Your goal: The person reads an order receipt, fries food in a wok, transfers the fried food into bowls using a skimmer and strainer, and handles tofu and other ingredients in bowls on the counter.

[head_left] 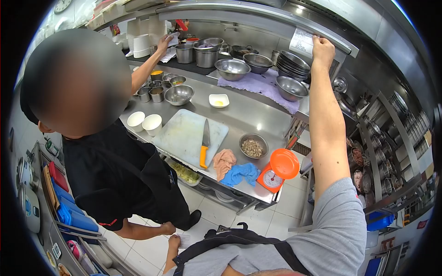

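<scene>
Commercial kitchen; steel counters (248, 102), stacked bowls (293, 64), cutting board (184, 137).

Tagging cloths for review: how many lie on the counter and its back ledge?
3: peach cloth and blue cloth, touching, at the front; purple cloth under steel bowls at the back. Others may be hidden.

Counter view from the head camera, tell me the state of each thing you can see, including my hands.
Right hand: raised, pinching a paper slip at the rail.
Left hand: low, beside a second slip; grip unclear.
Knife: lying on the board.
Cutting board: flat, marked.
Chopped-food bowl: upright, partly filled.
Square dish: upright, yellow contents.
Paper cups: upright, uncovered.
Pink cloth: crumpled.
Blue cloth: crumpled.
Scale: upright, pan fitted.
</scene>
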Motion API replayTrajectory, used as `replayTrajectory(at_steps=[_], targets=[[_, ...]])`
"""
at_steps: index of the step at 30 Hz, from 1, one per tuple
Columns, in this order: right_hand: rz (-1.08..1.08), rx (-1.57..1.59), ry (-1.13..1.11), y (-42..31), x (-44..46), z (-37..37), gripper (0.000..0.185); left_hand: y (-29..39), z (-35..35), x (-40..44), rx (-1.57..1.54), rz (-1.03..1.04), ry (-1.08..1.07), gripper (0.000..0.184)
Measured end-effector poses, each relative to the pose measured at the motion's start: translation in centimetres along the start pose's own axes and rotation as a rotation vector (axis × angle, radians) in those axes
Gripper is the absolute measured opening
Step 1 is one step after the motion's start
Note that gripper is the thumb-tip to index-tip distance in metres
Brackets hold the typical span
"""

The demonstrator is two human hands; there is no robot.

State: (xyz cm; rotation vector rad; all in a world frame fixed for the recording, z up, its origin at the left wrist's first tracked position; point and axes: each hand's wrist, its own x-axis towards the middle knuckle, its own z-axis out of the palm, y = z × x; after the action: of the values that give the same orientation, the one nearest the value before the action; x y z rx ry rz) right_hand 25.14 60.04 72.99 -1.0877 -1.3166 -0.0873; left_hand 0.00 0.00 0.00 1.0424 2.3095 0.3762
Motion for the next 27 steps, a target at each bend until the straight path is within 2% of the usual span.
replayTrajectory(at_steps=[3,5,6,9,12,13,14,16,18,20,21,22,23,24,25,27], targets=[[-0.05,-0.014,0.059,0.3,0.2,-0.1,0.029,0.7,-2.1,0.8,-0.09,-0.091,0.017,0.035],[-0.073,-0.049,0.023,0.4,0.2,-0.3,0.034,1.0,-0.7,0.4,-0.249,-0.216,0.062,0.035],[-0.076,-0.053,0.021,0.3,0.1,-0.4,0.034,1.5,-0.6,0.0,-0.251,-0.215,0.057,0.035],[-0.073,-0.035,0.076,0.7,-0.9,-1.1,0.029,2.0,-1.4,-0.3,-0.256,-0.2,0.135,0.034],[-0.027,0.156,0.014,1.6,-2.7,-3.0,0.026,0.5,1.1,1.0,-0.231,-0.121,0.034,0.035],[-0.1,0.13,0.063,2.5,-3.8,-3.9,0.027,0.9,1.7,1.1,-0.243,-0.133,-0.036,0.035],[-0.173,0.106,0.115,3.4,-4.9,-4.8,0.028,1.1,2.4,0.8,-0.252,-0.008,-0.026,0.036],[-0.146,0.31,0.016,4.4,-8.1,-8.3,0.019,2.2,3.3,1.1,-0.123,0.063,-0.062,0.036],[-0.121,0.536,-0.061,3.2,-11.7,-14.1,0.014,4.5,3.0,1.5,0.006,0.219,-0.183,0.033],[-0.111,0.56,-0.115,1.2,-14.7,-22.4,0.013,7.4,2.8,1.9,0.141,0.374,-0.262,0.031],[-0.171,0.544,-0.08,0.2,-15.9,-26.8,0.009,10.0,2.0,2.3,0.212,0.455,-0.28,0.031],[-0.332,0.515,-0.086,-0.9,-16.9,-31.8,0.009,14.1,0.0,1.8,0.193,0.471,-0.239,0.031],[-0.902,0.03,-0.096,-0.2,-15.8,-37.8,0.006,14.9,2.4,4.0,0.185,0.478,-0.221,0.032],[-0.861,0.004,-0.087,-1.6,-15.8,-42.3,0.006,18.0,2.7,4.6,0.139,0.455,-0.223,0.033],[-0.957,0.031,-0.21,-3.5,-15.9,-46.9,0.013,21.5,2.1,4.9,0.073,0.504,-0.282,0.035],[-1.102,0.056,-0.471,-5.2,-17.2,-55.1,0.045,28.2,3.4,4.5,0.119,0.568,-0.276,0.034]])
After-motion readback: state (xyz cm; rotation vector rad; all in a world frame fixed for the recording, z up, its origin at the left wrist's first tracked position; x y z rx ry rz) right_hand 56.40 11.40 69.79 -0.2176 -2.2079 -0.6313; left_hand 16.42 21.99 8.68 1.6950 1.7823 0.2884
